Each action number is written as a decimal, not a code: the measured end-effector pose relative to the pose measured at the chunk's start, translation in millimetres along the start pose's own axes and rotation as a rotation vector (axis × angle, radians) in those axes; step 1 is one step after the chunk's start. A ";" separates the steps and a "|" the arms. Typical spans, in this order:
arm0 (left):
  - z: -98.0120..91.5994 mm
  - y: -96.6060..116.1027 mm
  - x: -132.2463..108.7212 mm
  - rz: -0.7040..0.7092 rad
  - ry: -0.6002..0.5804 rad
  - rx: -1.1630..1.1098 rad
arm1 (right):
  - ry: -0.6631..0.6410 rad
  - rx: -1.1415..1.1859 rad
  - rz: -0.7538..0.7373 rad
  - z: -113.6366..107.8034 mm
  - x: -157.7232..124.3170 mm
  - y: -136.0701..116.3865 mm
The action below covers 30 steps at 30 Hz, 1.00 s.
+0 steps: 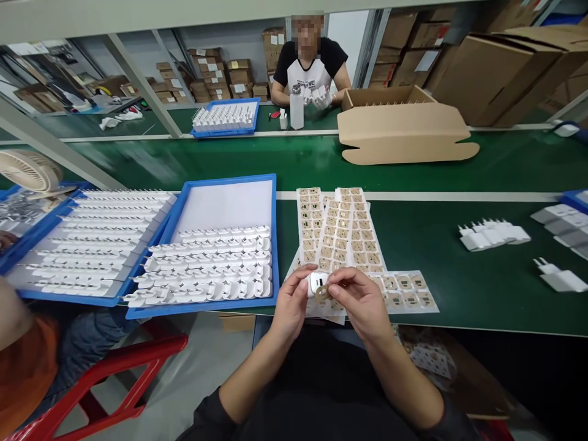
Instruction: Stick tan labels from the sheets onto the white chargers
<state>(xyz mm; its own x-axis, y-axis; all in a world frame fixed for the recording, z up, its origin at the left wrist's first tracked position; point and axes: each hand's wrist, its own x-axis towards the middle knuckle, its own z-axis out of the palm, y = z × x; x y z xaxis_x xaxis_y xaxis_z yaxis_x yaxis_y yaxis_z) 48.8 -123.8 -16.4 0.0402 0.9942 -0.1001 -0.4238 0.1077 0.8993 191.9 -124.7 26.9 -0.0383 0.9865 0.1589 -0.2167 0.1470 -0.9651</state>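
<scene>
charger (316, 282) over desk's near edge, pinched in left hand (289, 304) | right hand (362, 301) pinching sticker (322, 293) against it | sticker sheets (342, 236) just beyond | blue tray (229, 180) to the left, white chargers filling its near half | second tray (68, 299) at left edge, full rows

co-worker's shirt (307, 78) | print partly legible, ends "VE" | carton labels (427, 60) | too small to read

Glossy white plastic on the charger (316, 282), shiny paper label sheets (342, 236), matt green belt (459, 269), smooth blue plastic tray (274, 245), matt cardboard box (404, 131).
</scene>
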 end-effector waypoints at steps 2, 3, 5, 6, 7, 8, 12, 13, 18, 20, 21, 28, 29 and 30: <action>-2.7 -1.8 -3.7 0.144 0.046 0.227 | 0.022 -0.008 0.032 1.6 0.4 3.6; -5.0 -2.0 -6.0 0.191 0.051 0.316 | 0.029 -0.012 0.050 1.9 0.3 5.4; -10.7 -0.9 -11.2 0.241 -0.002 0.416 | 0.040 -0.009 0.084 2.2 -0.5 8.3; -13.6 0.3 -13.8 0.260 -0.057 0.437 | 0.045 -0.005 0.097 2.3 -1.1 9.2; -16.3 1.8 -16.2 0.276 -0.123 0.452 | 0.051 -0.003 0.105 2.4 -1.6 9.9; -18.6 3.4 -18.3 0.286 -0.187 0.472 | 0.058 -0.004 0.107 2.4 -2.1 10.2; -23.2 7.5 -22.7 0.259 -0.294 0.571 | 0.082 -0.007 0.094 0.9 -3.1 8.8; -23.7 7.8 -22.8 0.269 -0.274 0.583 | 0.083 -0.005 0.091 0.4 -3.1 7.7; -25.9 11.9 -21.0 0.434 -0.158 0.699 | 0.031 -0.015 0.065 0.7 -3.9 -1.0; -26.2 16.2 -20.4 0.472 -0.142 0.733 | 0.018 -0.044 0.055 2.2 -4.2 -4.8; -26.1 18.6 -20.2 0.479 -0.134 0.743 | 0.015 -0.061 0.057 3.1 -4.2 -6.4; -24.3 26.9 -19.7 0.568 -0.133 0.788 | -0.011 -0.125 0.074 7.4 -2.9 -11.4; -24.5 26.8 -19.3 0.588 -0.132 0.796 | -0.018 -0.123 0.079 7.7 -2.9 -11.5; -24.8 26.5 -18.7 0.609 -0.132 0.802 | -0.022 -0.121 0.087 7.9 -3.0 -11.6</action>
<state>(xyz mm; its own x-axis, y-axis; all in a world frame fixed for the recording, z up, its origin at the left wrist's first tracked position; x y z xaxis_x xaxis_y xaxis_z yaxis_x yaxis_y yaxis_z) 14.4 -139.7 -1.2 0.1400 0.8689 0.4748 0.3252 -0.4932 0.8068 186.8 -129.9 39.2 -0.0739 0.9943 0.0768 -0.0924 0.0699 -0.9933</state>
